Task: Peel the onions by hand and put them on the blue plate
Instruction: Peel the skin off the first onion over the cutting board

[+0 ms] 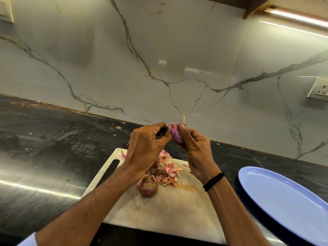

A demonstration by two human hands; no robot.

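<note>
Peeling is under way: the right hand is gripping the onion, thumb pressed on its side, above the board's far edge, while the left hand's curled fingers are pinching at the skin on its top end. A second onion, skin on, is lying mid-board beside the peels. The plate is waiting off the board's right edge, so next the left hand is probably needing to strip the remaining skin cleanly before the onion goes there.
</note>
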